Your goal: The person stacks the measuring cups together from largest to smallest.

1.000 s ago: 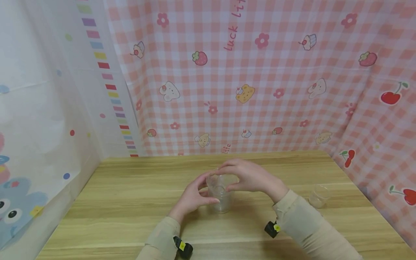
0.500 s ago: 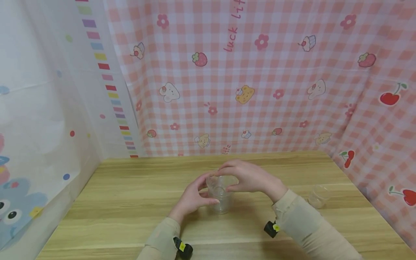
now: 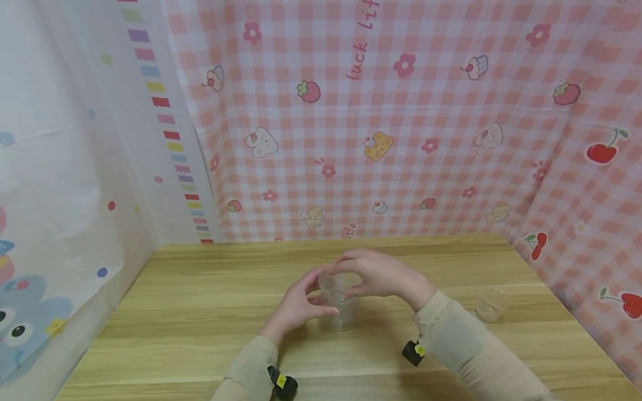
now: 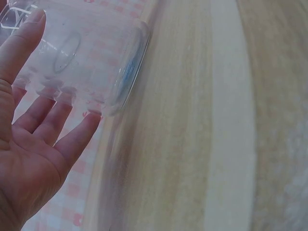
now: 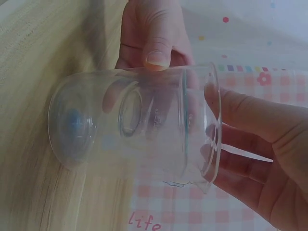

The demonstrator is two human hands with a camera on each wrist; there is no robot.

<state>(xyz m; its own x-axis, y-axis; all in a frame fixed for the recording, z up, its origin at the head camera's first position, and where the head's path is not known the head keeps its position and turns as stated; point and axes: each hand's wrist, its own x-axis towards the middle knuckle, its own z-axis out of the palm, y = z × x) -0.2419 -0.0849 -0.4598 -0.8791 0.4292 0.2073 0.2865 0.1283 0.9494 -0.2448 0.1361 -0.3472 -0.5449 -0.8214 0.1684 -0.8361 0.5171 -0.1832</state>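
In the head view, my left hand [image 3: 299, 303] holds a clear beaker [image 3: 343, 322] upright on the wooden table, thumb on the near side and fingers behind. A smaller clear beaker [image 5: 131, 110] sits partly inside it; its round base shows through the outer wall in the right wrist view. From above, my right hand [image 3: 383, 277] grips the smaller beaker by its rim, thumb in front and fingers at the back. The left wrist view has the left fingertips [image 4: 86, 126] touching the wall of the outer beaker [image 4: 91, 53].
Another small clear beaker [image 3: 492, 304] stands on the table [image 3: 200, 323] to the right, beyond the right forearm. A pink checked cloth [image 3: 331, 122] hangs behind the table, and a white patterned sheet [image 3: 65, 184] at the left.
My right hand and forearm have shifted slightly left and tilted a little. The left hand stays in place around the outer beaker.
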